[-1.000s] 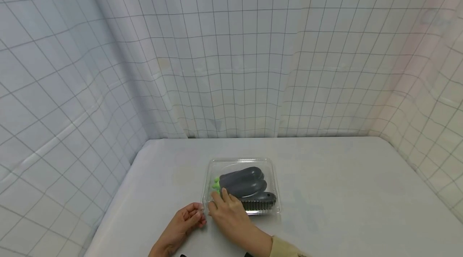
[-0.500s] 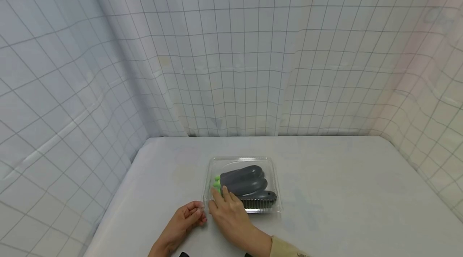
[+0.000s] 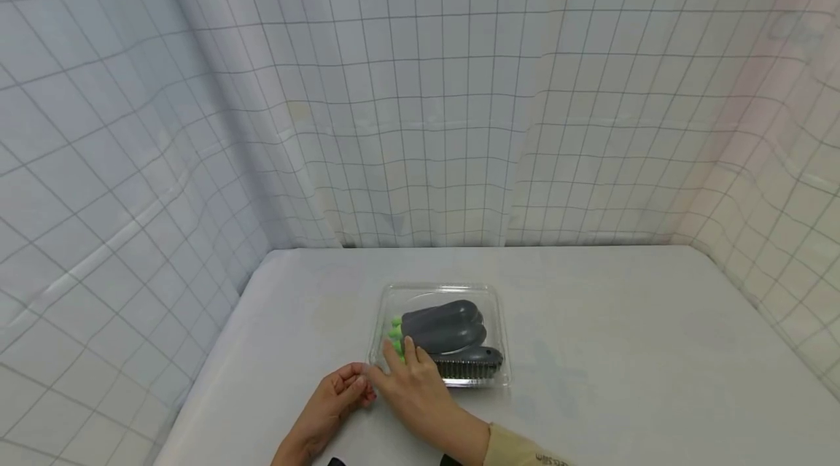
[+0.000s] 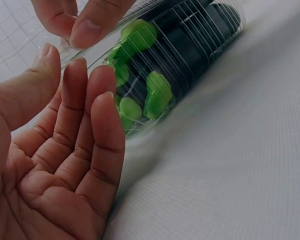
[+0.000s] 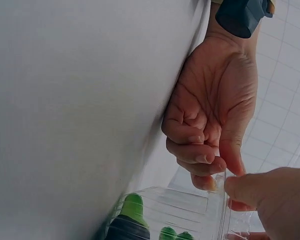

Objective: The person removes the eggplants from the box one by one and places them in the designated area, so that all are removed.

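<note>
A clear plastic clamshell box (image 3: 493,297), lid down, lies on the table. Inside are several dark eggplants (image 3: 443,326) with green stems, seen through ribbed walls. My left hand (image 3: 332,405) is at the near-left corner, its thumb and forefinger pinching the rim there, palm turned inward in the left wrist view. Reaching across from the right, my right hand (image 3: 416,386) has its thumb on that same corner, with the thumb tip close to the left fingers in the right wrist view. Its fore and middle fingers lie spread and straight over the lid.
A white cloth covers the table (image 3: 610,349). Grid-patterned white curtains (image 3: 420,123) hang behind it and along both sides. A dark wrist device (image 5: 240,17) and a beige sleeve (image 3: 518,448) show at the arms.
My right thumb has slid left onto the box's near-left corner, close to the left fingers. The left hand and the box stay nearly where they were.
</note>
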`<state>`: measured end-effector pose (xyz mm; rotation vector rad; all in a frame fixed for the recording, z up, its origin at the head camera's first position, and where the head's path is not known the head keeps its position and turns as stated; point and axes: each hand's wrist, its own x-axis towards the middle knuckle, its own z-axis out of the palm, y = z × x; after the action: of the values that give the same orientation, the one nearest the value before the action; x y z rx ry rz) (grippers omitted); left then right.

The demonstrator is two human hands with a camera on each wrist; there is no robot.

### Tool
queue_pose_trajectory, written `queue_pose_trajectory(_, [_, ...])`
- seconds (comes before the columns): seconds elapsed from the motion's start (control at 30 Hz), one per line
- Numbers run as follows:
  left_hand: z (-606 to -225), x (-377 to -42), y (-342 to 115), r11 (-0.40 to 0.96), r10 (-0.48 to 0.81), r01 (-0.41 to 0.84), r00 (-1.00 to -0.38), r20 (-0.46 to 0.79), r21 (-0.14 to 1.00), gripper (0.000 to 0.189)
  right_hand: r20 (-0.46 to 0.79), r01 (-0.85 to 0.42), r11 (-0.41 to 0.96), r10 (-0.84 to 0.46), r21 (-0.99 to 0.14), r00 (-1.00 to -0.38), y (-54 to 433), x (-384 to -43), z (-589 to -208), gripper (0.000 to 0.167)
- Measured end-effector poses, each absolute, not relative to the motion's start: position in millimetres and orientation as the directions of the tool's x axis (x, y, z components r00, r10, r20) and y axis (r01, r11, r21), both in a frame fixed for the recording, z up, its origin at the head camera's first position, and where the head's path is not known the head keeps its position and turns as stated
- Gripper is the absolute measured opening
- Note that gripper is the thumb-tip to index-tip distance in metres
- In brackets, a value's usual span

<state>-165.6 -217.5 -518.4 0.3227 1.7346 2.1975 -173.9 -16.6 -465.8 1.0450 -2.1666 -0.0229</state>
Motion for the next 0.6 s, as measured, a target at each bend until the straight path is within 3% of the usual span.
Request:
queue_pose_trajectory(0.23, [-518, -168, -214, -0.204, 0.341, -0.1, -0.94, -0.025, 0.974, 0.013, 0.622, -0.688, 0.682, -0.657, 0.249, -0.426, -14, -179, -461, 0.014])
queue_pose_trajectory(0.6, [-520, -167, -215, -0.185, 0.29, -0.127, -0.954, -0.07, 0.975, 0.017, 0.656, -0.738, 0.657, -0.626, 0.153, -0.421, -11, -185, -464, 0.022])
